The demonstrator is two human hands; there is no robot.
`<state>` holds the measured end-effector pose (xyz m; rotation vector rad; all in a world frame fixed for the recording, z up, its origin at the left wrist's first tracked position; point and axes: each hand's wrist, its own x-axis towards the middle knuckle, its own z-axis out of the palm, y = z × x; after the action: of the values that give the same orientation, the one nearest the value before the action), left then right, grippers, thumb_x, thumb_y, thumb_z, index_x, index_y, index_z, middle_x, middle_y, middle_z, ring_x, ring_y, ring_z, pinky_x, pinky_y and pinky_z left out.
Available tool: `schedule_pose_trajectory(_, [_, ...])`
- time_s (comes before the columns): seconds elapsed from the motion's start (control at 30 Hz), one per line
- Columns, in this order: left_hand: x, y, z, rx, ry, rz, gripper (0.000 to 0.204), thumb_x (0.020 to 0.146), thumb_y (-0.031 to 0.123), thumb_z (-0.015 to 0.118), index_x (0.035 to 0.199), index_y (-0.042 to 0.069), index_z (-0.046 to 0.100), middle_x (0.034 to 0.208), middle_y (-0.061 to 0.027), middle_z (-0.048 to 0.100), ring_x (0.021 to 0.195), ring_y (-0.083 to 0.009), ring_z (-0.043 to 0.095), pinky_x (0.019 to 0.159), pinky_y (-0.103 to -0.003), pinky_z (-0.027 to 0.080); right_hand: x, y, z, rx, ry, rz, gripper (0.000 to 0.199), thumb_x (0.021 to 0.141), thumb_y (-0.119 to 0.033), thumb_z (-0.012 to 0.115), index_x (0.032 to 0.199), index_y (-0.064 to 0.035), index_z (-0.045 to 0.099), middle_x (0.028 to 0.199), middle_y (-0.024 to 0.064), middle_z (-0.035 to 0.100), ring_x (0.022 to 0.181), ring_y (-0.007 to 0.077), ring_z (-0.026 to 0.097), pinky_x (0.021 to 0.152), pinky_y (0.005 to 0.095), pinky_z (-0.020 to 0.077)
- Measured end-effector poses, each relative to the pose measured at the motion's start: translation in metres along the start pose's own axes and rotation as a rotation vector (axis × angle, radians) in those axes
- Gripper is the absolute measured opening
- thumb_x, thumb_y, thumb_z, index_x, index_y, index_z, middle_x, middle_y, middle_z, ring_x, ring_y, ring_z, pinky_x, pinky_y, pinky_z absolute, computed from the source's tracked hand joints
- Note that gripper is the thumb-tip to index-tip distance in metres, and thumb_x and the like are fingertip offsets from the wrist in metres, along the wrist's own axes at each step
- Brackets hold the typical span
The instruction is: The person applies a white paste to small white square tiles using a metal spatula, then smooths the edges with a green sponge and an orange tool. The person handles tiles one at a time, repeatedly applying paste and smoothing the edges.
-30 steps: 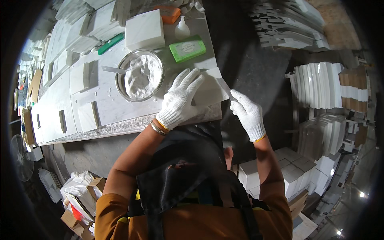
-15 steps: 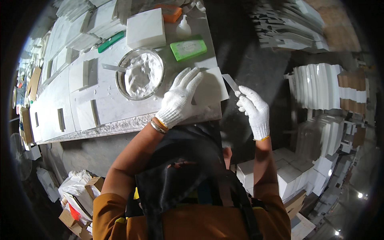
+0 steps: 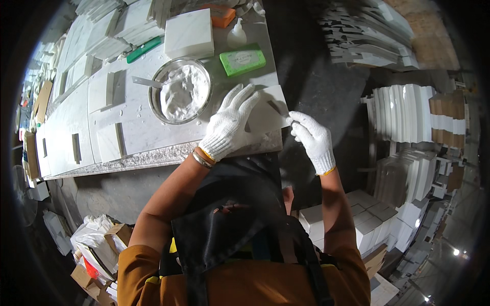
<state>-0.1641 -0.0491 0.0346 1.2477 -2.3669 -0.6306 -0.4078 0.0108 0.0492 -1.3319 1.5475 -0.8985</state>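
Observation:
Gloved in white knit, my left hand (image 3: 229,120) lies with fingers stretched out over the left part of a white square tile (image 3: 268,122) at the table's right edge. My right hand (image 3: 312,138), also gloved, pinches a putty knife (image 3: 277,107). Its thin blade lies over the tile's right part; whether it touches the surface I cannot tell. To the left of my left hand stands a clear bowl (image 3: 179,122) of white paste (image 3: 181,97), with another flat spatula (image 3: 145,81) leaning on its rim.
Behind the bowl are a stack of white tiles (image 3: 189,33), a green tool (image 3: 144,49), a green packet (image 3: 243,60), a white pump bottle (image 3: 237,34) and an orange block (image 3: 220,18). Small stone pieces stand on the left of the table. Stacked slabs (image 3: 403,113) rise at the right.
My right hand has moved left with the putty knife, bringing the blade from beyond the tile's right edge to over the tile. My left hand stays in place.

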Motion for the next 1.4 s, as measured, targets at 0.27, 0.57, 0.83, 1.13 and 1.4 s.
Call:
schedule_pose_trajectory(0.27, [0.001, 0.0, 0.002, 0.006, 0.03, 0.027, 0.085, 0.067, 0.038, 0.084, 0.138, 0.006, 0.048, 0.149, -0.0145, 0.041, 0.139, -0.0384, 0.036, 0.11, -0.047, 0.039, -0.002, 0.001, 0.002, 0.044, 0.088, -0.014, 0.027, 0.093, -0.004, 0.06, 0.119, -0.0013, 0.067, 0.097, 0.005, 0.074, 0.071, 0.0063, 0.062, 0.063, 0.0218, 0.0511])
schedule_pose_trajectory(0.57, [-0.001, 0.0, 0.0, -0.005, 0.021, -0.007, 0.088, 0.066, 0.038, 0.084, 0.139, 0.006, 0.047, 0.148, -0.0143, 0.042, 0.139, -0.0387, 0.036, 0.11, -0.047, 0.039, -0.004, -0.013, 0.01, 0.001, 0.075, 0.057, 0.03, 0.093, -0.004, 0.058, 0.122, -0.0005, 0.065, 0.101, 0.0051, 0.073, 0.073, 0.0059, 0.061, 0.062, 0.0206, 0.0499])
schedule_pose_trajectory(0.83, [-0.002, 0.001, 0.001, 0.022, 0.048, 0.026, 0.088, 0.066, 0.038, 0.084, 0.139, 0.005, 0.048, 0.148, -0.015, 0.043, 0.138, -0.0386, 0.037, 0.111, -0.046, 0.038, -0.012, -0.002, 0.021, 0.031, 0.119, 0.032, 0.029, 0.094, -0.008, 0.059, 0.122, -0.0026, 0.065, 0.096, 0.0051, 0.072, 0.072, 0.0069, 0.061, 0.059, 0.0215, 0.0497])
schedule_pose_trajectory(1.13, [-0.002, 0.003, 0.0, -0.012, 0.046, 0.025, 0.086, 0.067, 0.038, 0.083, 0.138, 0.003, 0.048, 0.149, -0.0164, 0.041, 0.14, -0.0383, 0.034, 0.112, -0.046, 0.037, -0.025, -0.018, 0.046, 0.094, 0.072, 0.096, 0.03, 0.092, -0.007, 0.06, 0.121, -0.0033, 0.067, 0.086, 0.0041, 0.067, 0.064, 0.0065, 0.057, 0.057, 0.0224, 0.0477])
schedule_pose_trajectory(1.4, [-0.014, 0.011, 0.003, 0.172, 0.02, 0.11, 0.081, 0.069, 0.043, 0.079, 0.136, 0.006, 0.052, 0.151, -0.0153, 0.038, 0.144, -0.0388, 0.028, 0.115, -0.053, 0.027, -0.072, 0.008, 0.013, 0.241, 0.21, 0.185, 0.04, 0.093, -0.01, 0.058, 0.131, 0.0006, 0.058, 0.086, 0.0045, 0.066, 0.067, 0.0057, 0.058, 0.058, 0.0189, 0.044])
